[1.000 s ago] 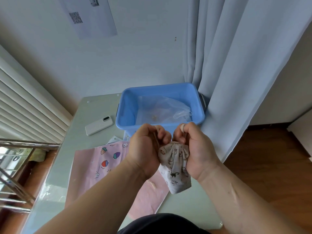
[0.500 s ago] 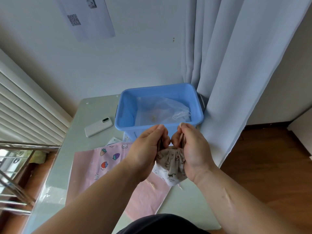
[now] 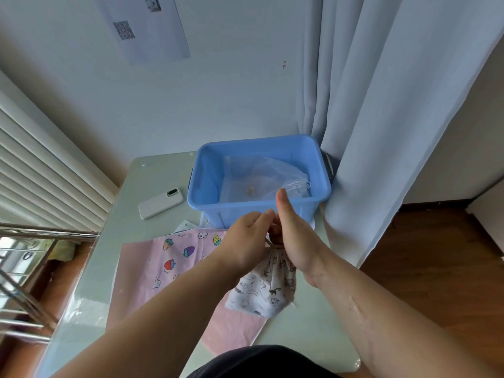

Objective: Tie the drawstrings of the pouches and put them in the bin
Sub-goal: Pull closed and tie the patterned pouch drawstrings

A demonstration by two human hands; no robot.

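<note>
Pinching pouch (image 3: 261, 290) neck with my left hand (image 3: 245, 241) | right hand (image 3: 294, 241) thumb up, fingers hidden (grip unclear) | pouch hangs before bin (image 3: 261, 207) | looks soft, light; I'd hold gathered neck

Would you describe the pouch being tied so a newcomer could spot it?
Find the blue plastic bin on the table. Before it, the left hand and right hand hold a white cloth pouch by its gathered neck. Unlike the pink fruit-print cloth below, it bears dark cat drawings.
</note>
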